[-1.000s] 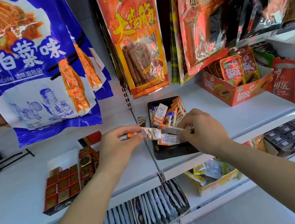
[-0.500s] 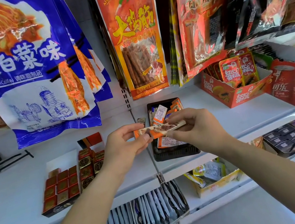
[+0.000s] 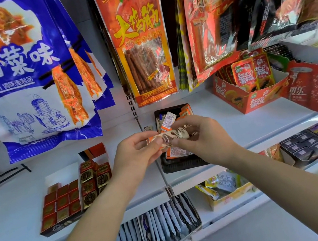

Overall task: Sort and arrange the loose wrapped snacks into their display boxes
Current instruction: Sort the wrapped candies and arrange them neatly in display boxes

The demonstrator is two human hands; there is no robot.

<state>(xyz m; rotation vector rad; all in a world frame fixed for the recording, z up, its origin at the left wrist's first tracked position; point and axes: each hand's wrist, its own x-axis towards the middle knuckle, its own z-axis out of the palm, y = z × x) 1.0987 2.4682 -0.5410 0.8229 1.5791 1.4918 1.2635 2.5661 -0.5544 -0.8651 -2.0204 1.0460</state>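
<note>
A black display tray (image 3: 181, 165) on the white shelf holds several loose orange-and-white wrapped snacks (image 3: 168, 120). Just above its front half, my left hand (image 3: 136, 156) and my right hand (image 3: 203, 138) together hold a small bundle of wrapped snack bars (image 3: 174, 135), thumbs and fingers pinching it from either end. One more small wrapped snack (image 3: 148, 128) lies on the shelf just left of the tray. The hands hide the tray's middle.
A black box of red and gold square sweets (image 3: 69, 197) sits left on the shelf (image 3: 240, 127). A red carton of sachets (image 3: 250, 91) stands at the right. Large snack bags (image 3: 139, 38) hang above. Boxes of packets (image 3: 168, 229) fill the lower shelf.
Both hands rose from the tray with the snack bars. The right hand came up to meet the left, and the two now hold the bundle a little higher than half a second ago.
</note>
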